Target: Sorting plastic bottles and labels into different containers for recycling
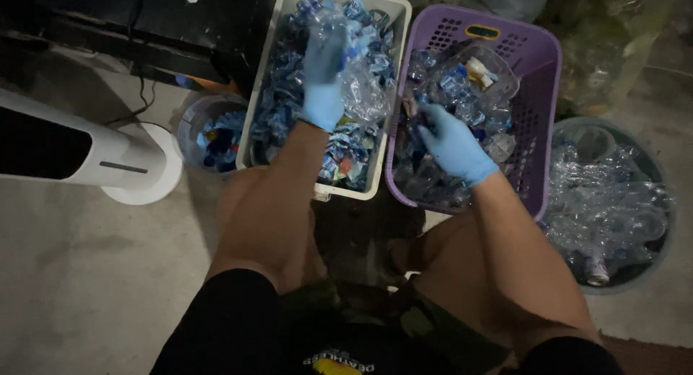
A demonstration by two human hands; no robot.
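Note:
My left hand [323,75], in a blue glove, is closed around a clear crumpled plastic bottle [354,79] above the white bin [282,28], which is full of blue and white bottle labels. My right hand [451,140], also gloved in blue, reaches into the purple basket [538,64] among clear plastic bottles with blue labels. Its fingers curl on a bottle there, but the grip is hard to make out.
A round tub [650,270] of clear bottles stands at the right. A small bucket [189,122] with blue caps sits left of the white bin. A white fan base [144,180] lies at the left. My knees are below the bins.

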